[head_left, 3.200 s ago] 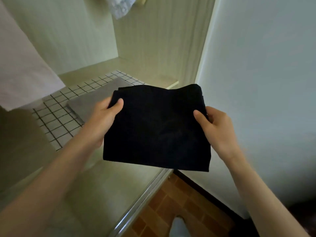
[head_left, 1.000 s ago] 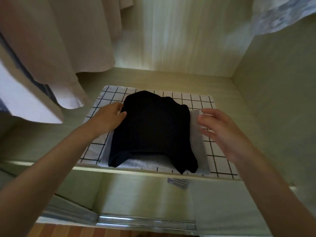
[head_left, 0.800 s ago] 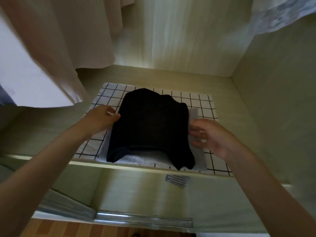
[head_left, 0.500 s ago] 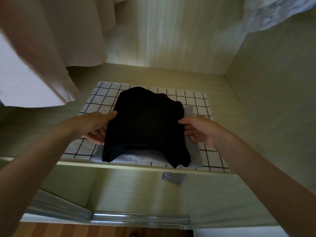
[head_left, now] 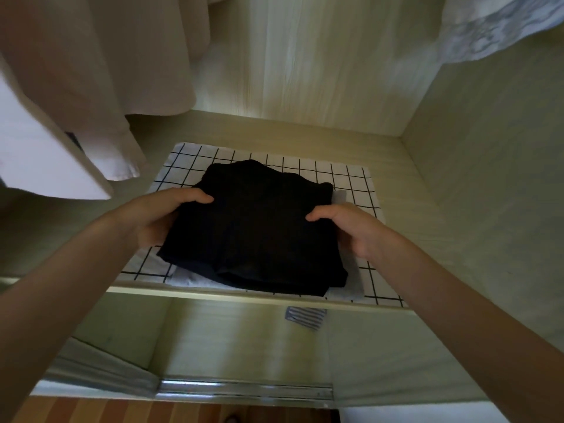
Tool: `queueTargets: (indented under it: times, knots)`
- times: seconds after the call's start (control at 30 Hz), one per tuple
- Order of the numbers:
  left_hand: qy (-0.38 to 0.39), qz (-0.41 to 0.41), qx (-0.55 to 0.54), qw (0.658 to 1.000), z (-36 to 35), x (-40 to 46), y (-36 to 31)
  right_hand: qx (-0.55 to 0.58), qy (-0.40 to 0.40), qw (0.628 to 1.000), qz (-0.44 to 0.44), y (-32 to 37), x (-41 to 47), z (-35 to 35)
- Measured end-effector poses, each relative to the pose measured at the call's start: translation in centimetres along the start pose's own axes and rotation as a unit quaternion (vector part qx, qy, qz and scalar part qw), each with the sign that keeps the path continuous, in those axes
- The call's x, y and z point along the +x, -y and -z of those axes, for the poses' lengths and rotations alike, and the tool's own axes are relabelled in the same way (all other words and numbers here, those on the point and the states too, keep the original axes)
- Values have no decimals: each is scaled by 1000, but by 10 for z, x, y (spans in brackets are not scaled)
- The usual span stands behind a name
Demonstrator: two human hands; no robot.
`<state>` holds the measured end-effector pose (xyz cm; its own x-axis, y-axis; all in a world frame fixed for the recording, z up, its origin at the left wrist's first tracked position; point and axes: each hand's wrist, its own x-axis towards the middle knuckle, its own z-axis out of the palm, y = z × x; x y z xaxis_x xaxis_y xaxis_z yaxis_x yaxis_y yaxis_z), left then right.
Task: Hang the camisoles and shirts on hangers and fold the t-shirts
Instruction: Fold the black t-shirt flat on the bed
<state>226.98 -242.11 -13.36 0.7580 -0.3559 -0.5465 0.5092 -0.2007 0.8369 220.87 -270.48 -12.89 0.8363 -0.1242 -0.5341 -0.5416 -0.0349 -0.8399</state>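
A folded black t-shirt (head_left: 259,227) lies on a wardrobe shelf, on top of a folded grey garment (head_left: 195,280) and a white black-checked folded cloth (head_left: 360,187). My left hand (head_left: 158,218) grips the black t-shirt's left edge, thumb on top and fingers underneath. On the opposite edge my right hand (head_left: 351,227) holds it the same way. The t-shirt's front edge hangs close to the shelf's front lip.
Pale shirts (head_left: 76,87) hang at the upper left, their hems just above the shelf (head_left: 393,166). A blue-white patterned garment (head_left: 500,25) hangs at the upper right. A striped cloth bit (head_left: 305,317) peeks below the shelf lip. The wardrobe's right wall (head_left: 494,178) is close.
The black t-shirt went from held in the air to lying on the stack in the wardrobe. Both hands let go briefly, then closed on its side edges again.
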Motion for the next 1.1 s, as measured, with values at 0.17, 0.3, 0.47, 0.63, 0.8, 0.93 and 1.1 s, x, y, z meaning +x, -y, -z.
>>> queueTargets:
  times: [0.17,0.3,0.47,0.63,0.8,0.93,1.1]
  knots:
    - [-52,-83,-11,995,-11,-5,-1,23,-29,995,97,1,-7,6]
    - [-58,-75,10,995,-16,-5,19,19,-46,995,83,-20,-11,26]
    - [-78,-35,62,994,-14,1,32,16,-44,999,21,-47,-7,35]
    - [-88,-27,-6,996,-14,15,10,33,-55,998,9,-33,0,34]
    - [-57,10,-52,997,-12,36,-9,100,-85,991,4,-15,8,25]
    - [-40,5,-33,999,-13,50,-17,89,-107,990,13,1,14,19]
    - [-78,-79,-58,992,-4,67,-10,105,-121,987,32,5,26,20]
